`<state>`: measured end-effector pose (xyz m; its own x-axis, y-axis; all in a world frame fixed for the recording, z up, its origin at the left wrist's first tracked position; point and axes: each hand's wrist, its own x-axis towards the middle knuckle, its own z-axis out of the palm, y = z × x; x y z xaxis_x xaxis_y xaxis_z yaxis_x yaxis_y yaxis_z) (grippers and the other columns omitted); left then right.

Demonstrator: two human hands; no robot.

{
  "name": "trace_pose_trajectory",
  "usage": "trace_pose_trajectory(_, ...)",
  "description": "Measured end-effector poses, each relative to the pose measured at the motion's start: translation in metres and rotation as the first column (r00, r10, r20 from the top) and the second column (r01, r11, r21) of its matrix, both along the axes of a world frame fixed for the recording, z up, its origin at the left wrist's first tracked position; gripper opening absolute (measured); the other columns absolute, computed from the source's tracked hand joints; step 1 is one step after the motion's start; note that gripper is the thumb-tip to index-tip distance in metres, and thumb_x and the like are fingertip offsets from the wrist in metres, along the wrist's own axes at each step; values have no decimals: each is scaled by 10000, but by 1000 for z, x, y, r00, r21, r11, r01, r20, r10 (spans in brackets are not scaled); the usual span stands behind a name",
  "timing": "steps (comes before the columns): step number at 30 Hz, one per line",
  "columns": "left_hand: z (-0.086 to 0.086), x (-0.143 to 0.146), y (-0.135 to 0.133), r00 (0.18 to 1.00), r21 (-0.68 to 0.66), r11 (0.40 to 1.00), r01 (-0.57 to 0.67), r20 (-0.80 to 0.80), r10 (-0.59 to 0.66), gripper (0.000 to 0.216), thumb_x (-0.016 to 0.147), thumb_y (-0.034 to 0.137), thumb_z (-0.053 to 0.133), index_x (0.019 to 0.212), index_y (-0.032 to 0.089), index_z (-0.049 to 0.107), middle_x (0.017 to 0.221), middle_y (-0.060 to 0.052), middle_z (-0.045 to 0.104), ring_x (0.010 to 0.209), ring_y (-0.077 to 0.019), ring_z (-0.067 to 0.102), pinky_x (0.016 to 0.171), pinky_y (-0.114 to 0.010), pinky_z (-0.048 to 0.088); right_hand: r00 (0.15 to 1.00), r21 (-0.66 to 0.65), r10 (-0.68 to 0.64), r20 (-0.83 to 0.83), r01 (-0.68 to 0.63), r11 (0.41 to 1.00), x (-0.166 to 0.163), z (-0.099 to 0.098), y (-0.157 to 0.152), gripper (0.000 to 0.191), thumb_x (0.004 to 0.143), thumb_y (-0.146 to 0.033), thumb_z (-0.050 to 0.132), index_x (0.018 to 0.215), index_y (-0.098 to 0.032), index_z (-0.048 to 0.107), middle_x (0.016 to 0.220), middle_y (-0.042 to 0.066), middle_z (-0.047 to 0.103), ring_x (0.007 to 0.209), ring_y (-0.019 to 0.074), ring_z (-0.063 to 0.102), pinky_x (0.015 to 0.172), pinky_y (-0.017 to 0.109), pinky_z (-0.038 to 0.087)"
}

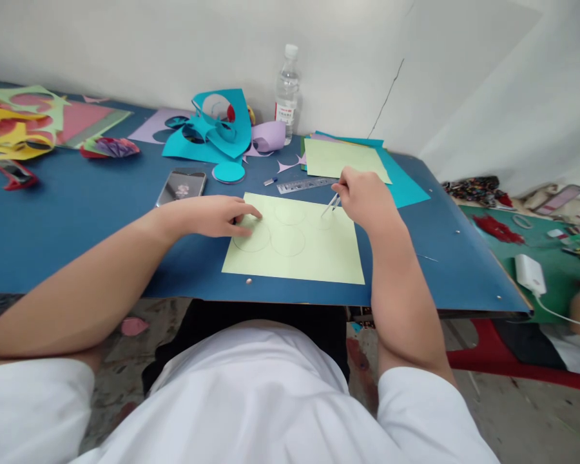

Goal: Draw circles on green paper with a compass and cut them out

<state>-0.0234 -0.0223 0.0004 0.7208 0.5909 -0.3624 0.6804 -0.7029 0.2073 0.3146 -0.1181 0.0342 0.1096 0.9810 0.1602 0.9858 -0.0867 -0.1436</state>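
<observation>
A pale green sheet of paper lies on the blue table in front of me, with several pencil circles drawn on it. My left hand rests at the sheet's left side, fingers spread over one of the circles. In my right hand is a drawing compass, pinched at its top, its legs pointing down onto the upper right of the sheet. A faint curve shows below the compass tips. A clear ruler lies just beyond the paper's far edge.
Behind the sheet are a phone, cut turquoise paper, a turquoise disc and a water bottle by the wall. Stacked coloured sheets lie at the back right. A green table with a white charger adjoins on the right.
</observation>
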Motion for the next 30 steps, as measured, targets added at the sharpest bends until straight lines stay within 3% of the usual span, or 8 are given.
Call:
trace_pose_trajectory(9, -2, -3, 2, 1000, 10, 1000, 15, 20, -16, 716, 1195, 600, 610, 1809, 254, 741, 1295, -160, 843, 1036, -319, 814, 910, -340, 570, 998, 47, 23, -54, -21, 999, 6, -4, 8, 178, 1207, -163, 678, 1104, -244, 798, 1164, 200, 884, 1163, 386, 813, 900, 443, 546)
trace_pose_trajectory(15, -1, -2, 1, 1000, 10, 1000, 17, 12, -17, 725, 1198, 599, 602, 1817, 246, 734, 1340, -170, 842, 1050, -319, 819, 919, -342, 574, 986, 80, 53, -158, -41, 996, 5, -6, 8, 157, 1183, -131, 702, 1108, -237, 792, 1146, 169, 877, 1087, 338, 791, 916, 419, 560)
trace_pose_trajectory(21, 1, 0, -1, 1000, 6, 1000, 7, -2, -7, 724, 1187, 584, 599, 1810, 242, 738, 1379, -181, 841, 1046, -327, 821, 933, -355, 572, 974, 78, 112, -199, -98, 992, 2, -7, 7, 250, 1232, -183, 564, 1195, -233, 806, 1205, 190, 881, 1136, 351, 775, 974, 431, 551)
trace_pose_trajectory(30, -3, -1, 2, 1000, -2, 1000, -11, 23, 11, 736, 1174, 626, 650, 1801, 257, 753, 1360, -164, 850, 1043, -327, 822, 962, -353, 566, 946, 177, 255, -198, -222, 959, 5, -21, 17, 261, 1193, -149, 567, 1131, -225, 809, 1325, 213, 852, 1262, 363, 767, 1139, 484, 570)
